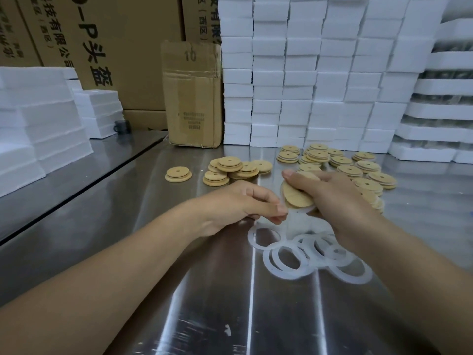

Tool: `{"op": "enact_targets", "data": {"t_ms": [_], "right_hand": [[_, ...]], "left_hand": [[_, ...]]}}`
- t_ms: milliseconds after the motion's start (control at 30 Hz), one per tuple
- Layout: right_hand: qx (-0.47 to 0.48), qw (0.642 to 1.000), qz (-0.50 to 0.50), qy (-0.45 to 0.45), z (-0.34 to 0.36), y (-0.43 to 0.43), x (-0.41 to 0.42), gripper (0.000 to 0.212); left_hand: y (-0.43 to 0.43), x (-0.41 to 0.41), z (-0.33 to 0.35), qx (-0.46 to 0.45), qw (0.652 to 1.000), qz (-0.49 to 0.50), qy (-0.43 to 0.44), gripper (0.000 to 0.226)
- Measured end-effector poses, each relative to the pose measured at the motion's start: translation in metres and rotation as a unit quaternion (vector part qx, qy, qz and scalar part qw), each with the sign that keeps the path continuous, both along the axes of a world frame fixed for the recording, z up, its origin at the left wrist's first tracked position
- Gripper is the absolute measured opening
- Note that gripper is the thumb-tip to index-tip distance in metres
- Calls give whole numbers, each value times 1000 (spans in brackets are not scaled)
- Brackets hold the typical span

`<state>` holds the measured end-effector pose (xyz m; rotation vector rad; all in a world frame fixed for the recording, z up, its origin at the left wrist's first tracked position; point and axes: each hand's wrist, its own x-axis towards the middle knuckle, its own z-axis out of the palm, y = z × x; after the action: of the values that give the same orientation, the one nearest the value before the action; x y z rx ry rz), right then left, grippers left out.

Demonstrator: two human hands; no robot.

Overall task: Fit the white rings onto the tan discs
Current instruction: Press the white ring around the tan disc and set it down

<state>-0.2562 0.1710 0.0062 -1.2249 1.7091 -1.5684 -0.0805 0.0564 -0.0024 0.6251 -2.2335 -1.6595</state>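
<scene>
The table [230, 316] carries loose rings [289, 260] just under the grip, within easy reach. The right hand [332, 198] clasps a tilted disc [298, 197], probably so the left hand [238, 203], pinching a ring [305, 210] at its lower edge, can stretch it on. Discs [358, 167] lie beyond. A carton [192, 98] reads "10"; a box [102, 47], "P头盔".

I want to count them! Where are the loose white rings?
In the head view, the loose white rings lie piled on the metal table, right of centre, just below the right hand.
</scene>
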Motion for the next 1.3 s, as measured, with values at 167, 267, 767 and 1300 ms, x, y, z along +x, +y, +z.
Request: {"op": "enact_targets", "data": {"t_ms": [167,267,767,1300], "right_hand": [[-16,1000,-12,12,-3,-1,1,37],[-18,999,-7,31,-8,-3,1,37],[-21,987,-124,99,18,7,-42,29],[107,894,-335,278,6,26,-100,22]], "left_hand": [[4,-1,-5,-6,1000,22,9,21],[7,-2,-7,-22,999,23,4,24],[0,-3,-12,22,993,96,66,17],[-2,-3,-13,14,995,82,46,14]]}}
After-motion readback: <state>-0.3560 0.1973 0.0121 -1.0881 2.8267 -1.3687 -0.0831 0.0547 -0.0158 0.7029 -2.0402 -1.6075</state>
